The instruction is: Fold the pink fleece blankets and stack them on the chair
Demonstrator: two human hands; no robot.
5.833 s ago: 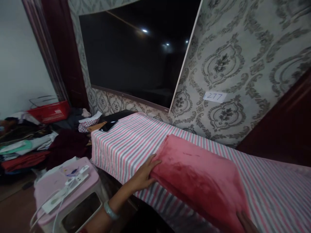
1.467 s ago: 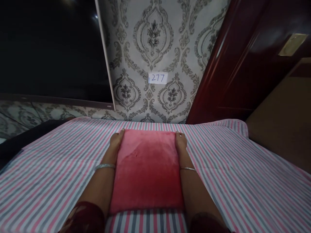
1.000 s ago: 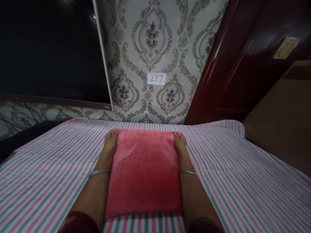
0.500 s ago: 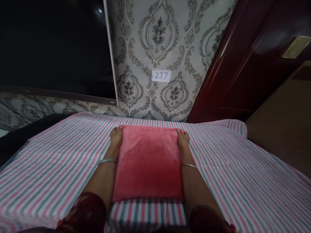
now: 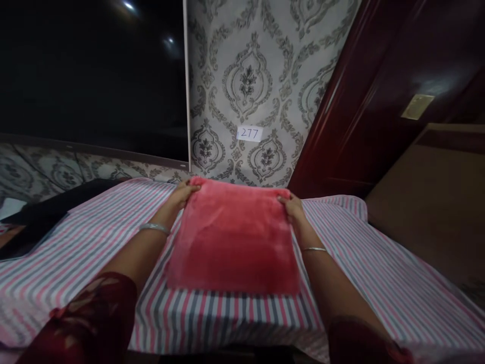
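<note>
A flat, roughly square pink-red plush cloth (image 5: 235, 237) lies in front of me over a striped tablecloth. My left hand (image 5: 184, 194) is closed on its far left corner, thumb on top. At the far right corner, my right hand (image 5: 293, 206) grips the cloth in the same way. The far edge is raised off the striped cover, while the near edge looks slightly blurred and rests low near the table's front. Fingers under the cloth are hidden.
The striped tablecloth (image 5: 109, 227) spreads to both sides. A large dark screen (image 5: 94, 81) hangs at the back left, with a black flat object (image 5: 71, 202) below it. Patterned wall with a "277" label (image 5: 249, 133) stands behind. A dark red door (image 5: 364, 101) and a brown panel (image 5: 428, 202) are right.
Both hands have lifted the far edge of the cloth. It was flat before. The near edge has shifted away from me, and more striped cover shows in front. The view has also tilted.
</note>
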